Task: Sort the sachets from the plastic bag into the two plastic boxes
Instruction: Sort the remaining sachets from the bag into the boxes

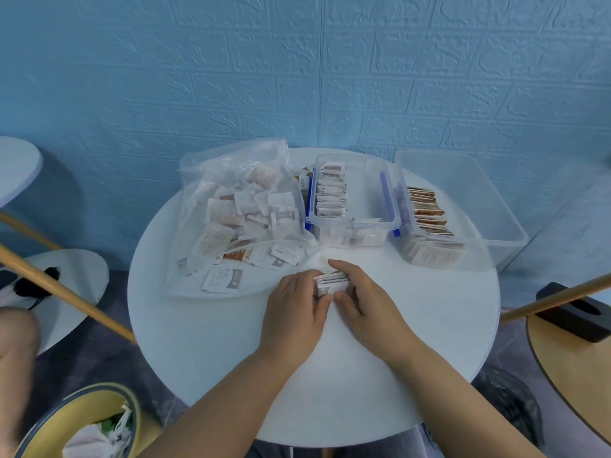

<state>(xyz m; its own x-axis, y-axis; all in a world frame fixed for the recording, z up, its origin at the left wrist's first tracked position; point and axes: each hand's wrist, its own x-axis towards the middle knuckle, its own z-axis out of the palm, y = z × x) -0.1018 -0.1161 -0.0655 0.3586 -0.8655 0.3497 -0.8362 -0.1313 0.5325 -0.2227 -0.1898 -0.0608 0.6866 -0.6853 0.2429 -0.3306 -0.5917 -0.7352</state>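
A round white table [205,358] fills the view. On it, at ten o'clock, lies the clear plastic bag [231,180] of loose sachets. At two o'clock is the larger box [479,206], holding brown sachets; at twelve is the blue-clipped box [367,200], holding white ones. At the centre, the left hand [294,312] and right hand [370,309] curl their fingers together round a small stack of sachets [330,281], squeezing it from both sides.

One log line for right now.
left hand: holds sachet stack | right hand: holds same stack | stack: on table | bag: holds sachets | blue-clip box: white sachets | right box: brown sachets
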